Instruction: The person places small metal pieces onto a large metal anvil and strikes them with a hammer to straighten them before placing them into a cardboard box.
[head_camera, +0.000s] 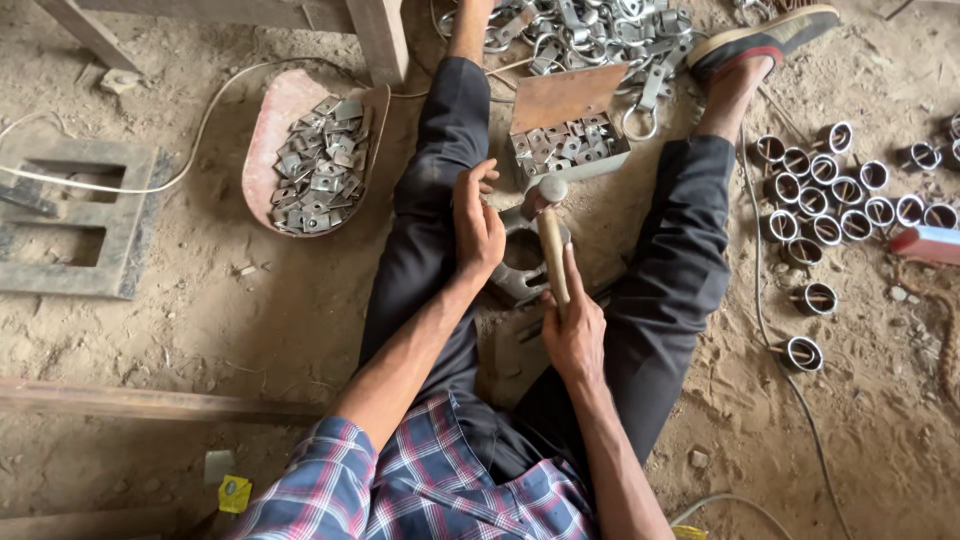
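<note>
Person sits on the dirt floor, legs spread, work set between the thighs so both hands reach it. Right hand (575, 335) has fingers wrapped tight on the wooden handle of one hammer (551, 235), head up over the work. Left hand (478, 225) is curled, fingers together, pinning a small part on the metal block (520, 262); the part itself is hidden under the fingers. The block lies on the ground between the legs, touching the left hand.

One reddish pan (275, 120) left of the left leg holds a heap of flat metal plates (320, 170), too many to count. One open tin box (565, 155) just past the block holds more plates, in easy reach. Pile of clamp brackets (590, 30) beyond it. Short metal rings (825, 195) stand grouped to the right, roughly eighteen visible.
</note>
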